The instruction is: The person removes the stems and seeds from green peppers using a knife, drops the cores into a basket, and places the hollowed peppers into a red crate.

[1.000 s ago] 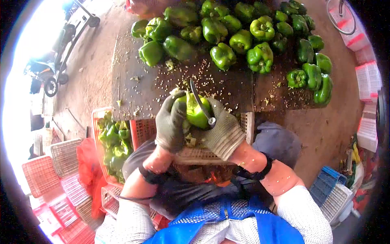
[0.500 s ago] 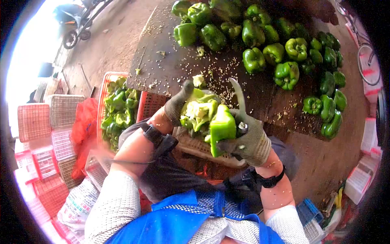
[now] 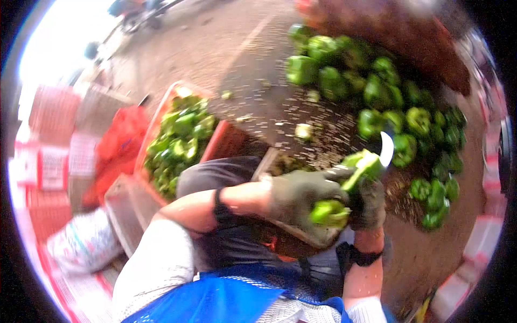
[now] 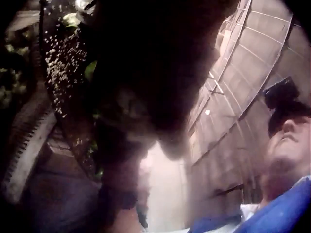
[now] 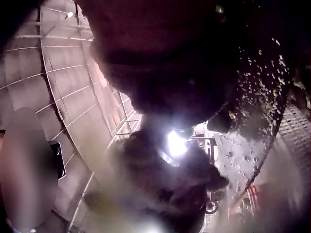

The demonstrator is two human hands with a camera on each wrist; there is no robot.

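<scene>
Left grip (image 3: 299, 196) and right grip (image 3: 370, 207), both closed, as I view them remotely.
The left grip curls about the lower pepper piece (image 3: 329, 214); the right grip holds the upper piece (image 3: 364, 167), the knife (image 3: 386, 149) projecting just beyond it. Ahead of both, whole peppers (image 3: 418, 121) lie on my seed-strewn counter (image 3: 258, 70); leftward stands a crate (image 3: 156, 125).
</scene>
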